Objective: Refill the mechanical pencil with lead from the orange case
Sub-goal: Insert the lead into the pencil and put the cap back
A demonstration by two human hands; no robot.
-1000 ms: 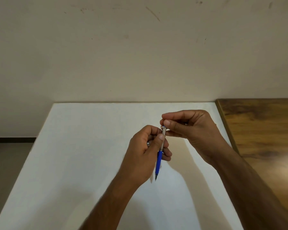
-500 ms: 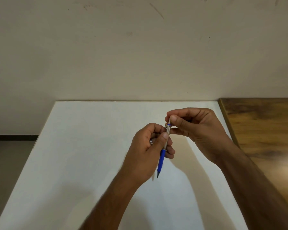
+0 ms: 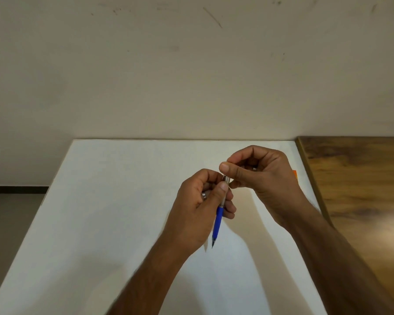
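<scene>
My left hand (image 3: 200,208) holds the mechanical pencil (image 3: 218,220) upright over the white table, blue grip and tip pointing down, silver barrel up between thumb and fingers. My right hand (image 3: 262,176) hovers just above the pencil's top end, thumb and forefinger pinched together at it; whatever they pinch is too small to make out. A sliver of the orange case (image 3: 294,173) shows on the table behind my right hand, mostly hidden by it.
The white table (image 3: 114,201) stands against a plain wall, its left edge dropping to the floor. A brown wooden surface (image 3: 359,189) adjoins it on the right.
My right hand's pinched fingers have lifted slightly off the pencil's top end. Both hands drifted a little to the right; the orange case's edge came into sight.
</scene>
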